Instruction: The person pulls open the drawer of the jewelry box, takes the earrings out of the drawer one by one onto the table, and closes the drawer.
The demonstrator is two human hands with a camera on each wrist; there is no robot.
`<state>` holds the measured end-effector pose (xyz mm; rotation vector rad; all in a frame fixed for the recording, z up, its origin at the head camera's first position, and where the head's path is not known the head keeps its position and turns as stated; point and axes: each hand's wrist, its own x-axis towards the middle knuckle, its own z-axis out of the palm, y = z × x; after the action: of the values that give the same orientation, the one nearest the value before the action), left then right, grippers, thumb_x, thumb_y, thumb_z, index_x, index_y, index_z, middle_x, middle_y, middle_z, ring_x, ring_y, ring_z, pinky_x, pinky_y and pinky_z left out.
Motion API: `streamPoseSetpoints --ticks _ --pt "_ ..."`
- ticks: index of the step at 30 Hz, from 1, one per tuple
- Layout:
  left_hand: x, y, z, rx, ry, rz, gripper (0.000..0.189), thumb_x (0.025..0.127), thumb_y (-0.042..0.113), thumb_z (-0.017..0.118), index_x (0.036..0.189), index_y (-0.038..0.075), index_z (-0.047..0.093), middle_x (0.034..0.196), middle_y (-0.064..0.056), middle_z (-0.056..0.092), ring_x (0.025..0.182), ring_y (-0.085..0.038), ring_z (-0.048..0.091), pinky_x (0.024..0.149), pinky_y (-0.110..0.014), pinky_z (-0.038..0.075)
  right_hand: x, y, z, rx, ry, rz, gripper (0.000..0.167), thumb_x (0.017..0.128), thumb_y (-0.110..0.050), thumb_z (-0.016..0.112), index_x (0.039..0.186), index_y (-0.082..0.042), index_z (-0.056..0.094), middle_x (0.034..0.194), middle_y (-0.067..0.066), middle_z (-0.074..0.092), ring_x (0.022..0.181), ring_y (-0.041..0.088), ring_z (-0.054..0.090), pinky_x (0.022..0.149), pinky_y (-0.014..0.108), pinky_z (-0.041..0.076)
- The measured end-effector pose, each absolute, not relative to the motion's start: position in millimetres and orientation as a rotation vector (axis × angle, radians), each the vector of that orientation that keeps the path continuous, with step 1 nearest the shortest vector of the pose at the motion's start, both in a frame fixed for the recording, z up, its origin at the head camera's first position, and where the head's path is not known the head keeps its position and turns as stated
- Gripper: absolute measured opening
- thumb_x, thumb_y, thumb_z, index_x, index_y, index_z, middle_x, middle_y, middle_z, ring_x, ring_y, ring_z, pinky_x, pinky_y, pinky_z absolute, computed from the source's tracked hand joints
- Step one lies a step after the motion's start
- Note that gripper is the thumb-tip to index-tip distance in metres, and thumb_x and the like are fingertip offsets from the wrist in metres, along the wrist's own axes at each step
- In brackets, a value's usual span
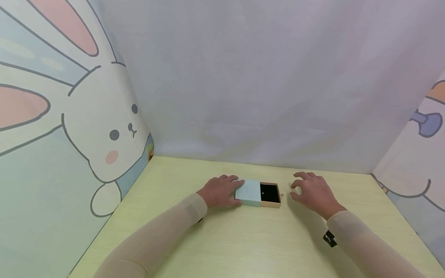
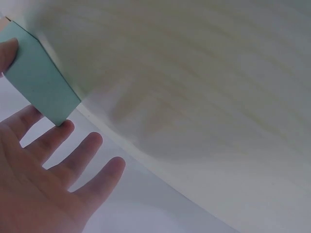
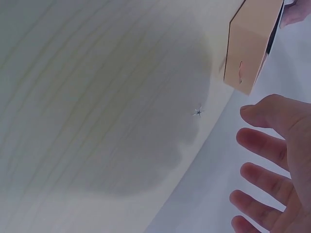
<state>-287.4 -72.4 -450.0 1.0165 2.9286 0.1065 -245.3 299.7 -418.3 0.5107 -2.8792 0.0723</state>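
A small pale blue-green box sleeve [image 1: 248, 192] lies on the table, with its shallow tan drawer [image 1: 270, 205] pulled partly out to the right. Black lining [image 1: 269, 192] with a tiny pale mark fills the drawer. My left hand [image 1: 220, 191] holds the sleeve's left end, its thumb on the near side; in the left wrist view, fingertips touch the sleeve's edge. To the right of the drawer and apart from it is my right hand [image 1: 314, 193], fingers loosely bent, holding nothing I can make out. A tiny star-shaped thing [image 3: 198, 112] shows near its fingertips in the right wrist view.
The light wooden table [image 1: 222, 239] spreads around the box. A pale curtain [image 1: 257, 85] hangs behind it. A rabbit-printed panel [image 1: 101, 127] stands at the left, another printed panel [image 1: 413, 166] at the right. A small pull tab [image 1: 282, 195] sticks out from the drawer's front.
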Motion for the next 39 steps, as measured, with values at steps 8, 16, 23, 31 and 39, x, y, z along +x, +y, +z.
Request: streamPoseSetpoints --ticks 8,16,23,31,39 --pt "-291 -70 -449 1.022 2.919 0.119 0.083 0.108 0.067 0.075 0.180 0.030 0.052 0.180 0.000 0.060 0.158 -0.029 0.066 0.121 -0.049 0.063 -246 297 -418 0.503 -2.860 0.096 0.011 0.097 -0.024 0.093 0.106 -0.019 0.093 0.149 0.022 0.078 0.135 0.053 0.073 0.105 0.072 0.060" --pt "-288 -71 -454 1.012 2.905 0.135 0.083 0.108 0.066 0.076 0.179 0.029 0.054 0.179 -0.001 0.062 0.156 -0.029 0.067 0.119 -0.049 0.064 -242 293 -422 0.533 -2.824 0.114 0.011 0.095 -0.023 0.096 0.104 -0.019 0.093 0.146 0.021 0.079 0.133 0.051 0.074 0.103 0.071 0.061" --pt "-287 -71 -455 1.013 2.916 0.121 0.084 0.107 0.066 0.076 0.179 0.030 0.054 0.179 -0.002 0.062 0.158 -0.030 0.065 0.121 -0.049 0.063 -244 291 -423 0.536 -2.813 0.105 0.010 0.095 -0.024 0.098 0.104 -0.021 0.093 0.146 0.019 0.080 0.134 0.050 0.075 0.103 0.070 0.062" --pt "-286 -72 -457 1.027 2.921 0.133 0.084 0.106 0.067 0.077 0.178 0.029 0.055 0.177 -0.002 0.063 0.157 -0.030 0.066 0.119 -0.049 0.064 -246 286 -424 0.557 -2.782 0.105 0.010 0.095 -0.024 0.097 0.104 -0.022 0.093 0.145 0.017 0.081 0.134 0.048 0.075 0.102 0.068 0.063" --pt "-288 -74 -454 1.060 2.929 0.129 0.083 0.107 0.067 0.077 0.177 0.028 0.057 0.175 -0.003 0.065 0.155 -0.030 0.067 0.119 -0.050 0.064 -248 281 -419 0.573 -2.771 0.099 0.011 0.095 -0.024 0.097 0.105 -0.021 0.092 0.146 0.017 0.080 0.135 0.048 0.074 0.103 0.069 0.062"
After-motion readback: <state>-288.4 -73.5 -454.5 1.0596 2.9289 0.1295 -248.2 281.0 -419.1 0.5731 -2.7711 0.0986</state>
